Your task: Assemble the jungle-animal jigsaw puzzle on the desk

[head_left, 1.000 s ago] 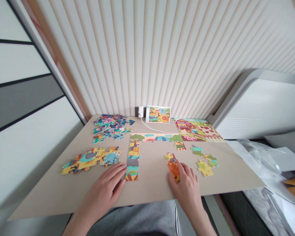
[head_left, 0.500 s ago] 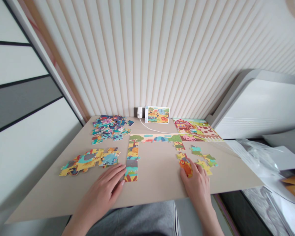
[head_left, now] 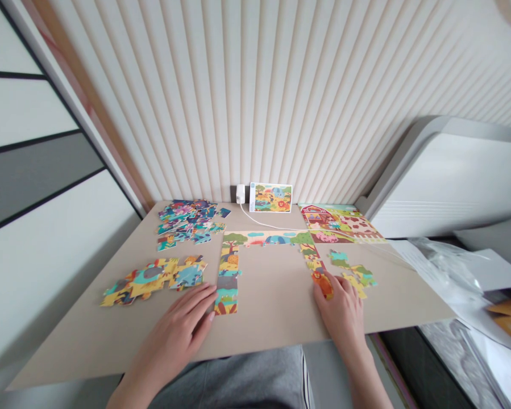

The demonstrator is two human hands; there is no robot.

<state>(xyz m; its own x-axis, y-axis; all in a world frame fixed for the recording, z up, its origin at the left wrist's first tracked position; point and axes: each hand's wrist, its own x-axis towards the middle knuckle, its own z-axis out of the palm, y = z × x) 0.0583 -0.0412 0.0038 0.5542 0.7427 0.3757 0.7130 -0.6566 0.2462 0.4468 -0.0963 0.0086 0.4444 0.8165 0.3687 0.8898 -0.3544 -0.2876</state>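
Observation:
A partly joined puzzle frame [head_left: 227,280] lies on the table, with a left column, a top row and a right column. My left hand [head_left: 187,321] rests flat beside the lower left column, fingertips at its edge. My right hand [head_left: 343,307] has thumb and index finger on the orange lion piece [head_left: 322,283] at the bottom of the right column. That piece touches or nearly touches the pieces above it. Loose green and yellow pieces [head_left: 361,275] lie just right of the column. Yellow and blue pieces [head_left: 153,278] are heaped beyond my left hand.
A picture card [head_left: 271,197] leans against the pleated wall beside a white charger [head_left: 240,194], whose cable crosses the table. Dark purple and blue pieces [head_left: 191,218] are piled back left. A finished farm puzzle [head_left: 340,223] lies back right. Plastic wrapping [head_left: 447,267] is off the right edge.
My right hand has moved the lion piece slightly up the right column, closing the gap below the tree piece. My left hand has stayed in place.

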